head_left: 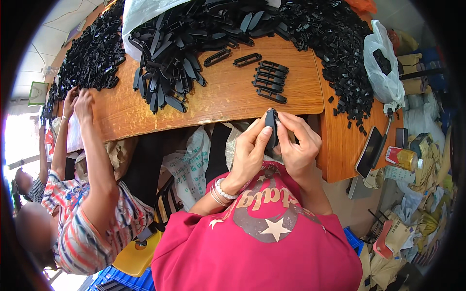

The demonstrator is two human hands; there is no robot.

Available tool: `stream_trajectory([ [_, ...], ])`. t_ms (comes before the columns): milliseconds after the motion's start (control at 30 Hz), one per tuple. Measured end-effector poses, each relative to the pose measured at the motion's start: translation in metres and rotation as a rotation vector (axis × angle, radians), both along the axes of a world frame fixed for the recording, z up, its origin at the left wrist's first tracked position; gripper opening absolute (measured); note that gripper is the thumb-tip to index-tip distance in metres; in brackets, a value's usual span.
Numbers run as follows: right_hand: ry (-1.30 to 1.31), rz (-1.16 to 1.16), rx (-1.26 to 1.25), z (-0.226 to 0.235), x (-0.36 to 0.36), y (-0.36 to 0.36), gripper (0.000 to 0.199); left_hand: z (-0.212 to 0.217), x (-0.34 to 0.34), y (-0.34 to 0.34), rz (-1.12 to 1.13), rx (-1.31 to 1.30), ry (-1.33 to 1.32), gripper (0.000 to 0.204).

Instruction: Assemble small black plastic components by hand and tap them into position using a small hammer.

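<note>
Just off the table's front edge, my left hand point(249, 151) grips a long, narrow black plastic piece point(272, 133), thumb laid along its side. My right hand point(298, 144) pinches the same piece near its upper end, so both hands are closed on it. The piece points up and away from me. Beyond my hands, several black oblong plastic frames point(270, 76) lie in a neat stack-like row on the wooden table point(218, 99). Two more loose frames, one a black open frame point(247, 59), rest farther back. Small details of the held piece are too fine to tell.
A heap of long black parts point(165, 72) spills from a white bag point(133, 22). Tiny black parts point(344, 68) cover the right side, near a plastic bag point(383, 68) and a phone point(368, 151). At left, a co-worker's hands point(80, 104) work at another black pile point(92, 58).
</note>
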State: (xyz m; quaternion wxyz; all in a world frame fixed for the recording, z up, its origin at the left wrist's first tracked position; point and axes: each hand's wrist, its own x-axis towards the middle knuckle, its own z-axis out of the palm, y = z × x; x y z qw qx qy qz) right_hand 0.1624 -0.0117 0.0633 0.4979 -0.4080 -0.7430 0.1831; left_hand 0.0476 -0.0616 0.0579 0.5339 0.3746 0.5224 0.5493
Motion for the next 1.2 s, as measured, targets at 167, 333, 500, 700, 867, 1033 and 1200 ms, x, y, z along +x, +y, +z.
stream_trajectory([
  [167,0.066,0.050,-0.082,0.000,0.000,-0.005,0.021,0.000,-0.002,-0.001,0.000,0.173,0.119,0.032],
  [333,-0.008,0.164,-0.170,0.000,0.005,-0.011,0.034,0.008,-0.010,-0.003,-0.075,0.016,-0.105,0.035],
  [500,0.004,0.234,-0.223,-0.006,0.007,-0.002,0.039,-0.010,-0.012,0.005,-0.038,-0.057,-0.243,0.035],
  [700,-0.094,0.424,-0.053,-0.019,0.017,0.016,0.030,-0.018,-0.049,0.025,-0.337,-0.426,-0.507,0.030],
  [867,-0.240,0.116,-0.138,-0.055,0.027,0.032,0.029,-0.037,-0.064,0.100,0.139,0.472,1.101,0.021],
  [1033,-0.339,0.025,-0.019,-0.060,0.012,0.044,0.023,-0.056,-0.083,0.169,-0.012,0.541,1.470,0.025],
  [1200,-0.325,-0.010,-0.062,-0.061,0.012,0.052,0.025,-0.054,-0.083,0.176,-0.096,0.560,1.415,0.026],
])
